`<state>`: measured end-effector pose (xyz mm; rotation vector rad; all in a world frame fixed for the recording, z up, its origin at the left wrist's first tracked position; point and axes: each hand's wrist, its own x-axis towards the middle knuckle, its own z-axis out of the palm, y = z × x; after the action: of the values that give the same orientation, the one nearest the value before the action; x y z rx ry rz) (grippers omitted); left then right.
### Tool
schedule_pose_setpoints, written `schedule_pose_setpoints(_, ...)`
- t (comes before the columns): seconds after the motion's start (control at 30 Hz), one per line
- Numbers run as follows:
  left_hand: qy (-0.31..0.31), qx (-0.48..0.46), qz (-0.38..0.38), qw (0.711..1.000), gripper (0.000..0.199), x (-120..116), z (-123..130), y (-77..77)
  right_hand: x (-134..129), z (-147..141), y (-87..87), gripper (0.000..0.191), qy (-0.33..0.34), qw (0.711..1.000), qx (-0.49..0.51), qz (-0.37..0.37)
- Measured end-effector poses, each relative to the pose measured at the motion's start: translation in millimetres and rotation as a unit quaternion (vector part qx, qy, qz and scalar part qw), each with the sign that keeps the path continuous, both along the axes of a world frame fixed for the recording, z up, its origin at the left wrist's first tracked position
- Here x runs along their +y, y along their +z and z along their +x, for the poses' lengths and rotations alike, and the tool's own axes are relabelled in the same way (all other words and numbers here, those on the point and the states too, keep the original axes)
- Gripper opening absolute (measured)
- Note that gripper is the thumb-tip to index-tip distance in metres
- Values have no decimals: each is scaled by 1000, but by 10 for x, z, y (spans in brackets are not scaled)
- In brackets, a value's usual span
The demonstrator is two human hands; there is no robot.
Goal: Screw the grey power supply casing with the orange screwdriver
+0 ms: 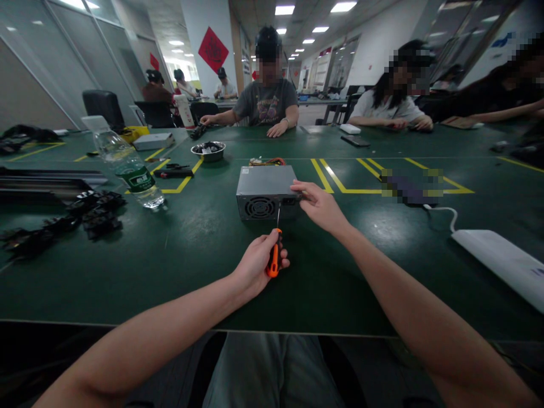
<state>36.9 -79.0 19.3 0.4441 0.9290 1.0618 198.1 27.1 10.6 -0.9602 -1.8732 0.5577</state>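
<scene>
A grey metal computer power supply (267, 180) sits on the green table, its fan grille and socket side facing me. My left hand (254, 262) is closed round the orange and black handle of a screwdriver (274, 262). The thin shaft points up and away from me, its tip at the front face between the fan grille and the socket. Whether the tip sits in a screw is too small to tell. My right hand (319, 208) grips the right end of the power supply, fingers at its top edge and front corner by the socket.
Left of the power supply stand a tilted-looking water bottle (140, 178), a metal bowl (208, 152) of small dark parts, and black cables (93, 212). A white device (497, 258) with a cable lies at right. Across the table a person (266, 102) sits; others are at right.
</scene>
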Motion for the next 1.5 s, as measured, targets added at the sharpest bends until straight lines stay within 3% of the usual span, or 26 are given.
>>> schedule_pose_setpoints(0.23,-12,-21,-11,1000,29,24,-54,-14,0,-15,-13,43,-5,1000,2,14)
schedule_pose_setpoints(0.5,2,-30,-5,1000,19,19,-44,-3,-31,-32,-6,43,-12,1000,-3,15)
schedule_pose_setpoints(0.77,-89,-12,-42,995,33,43,-50,2,-21,-28,-7,42,-13,1000,-7,22)
schedule_pose_setpoints(1.07,-53,-27,-12,998,14,25,-23,-24,-53,-47,13,41,-17,1000,-5,13)
schedule_pose_setpoints(1.33,-165,-50,-48,984,29,9,-68,-34,-49,-44,7,41,-12,1000,0,9)
schedule_pose_setpoints(1.5,-135,-58,-58,987,22,-8,-40,-41,-62,-49,21,42,-18,1000,-5,4)
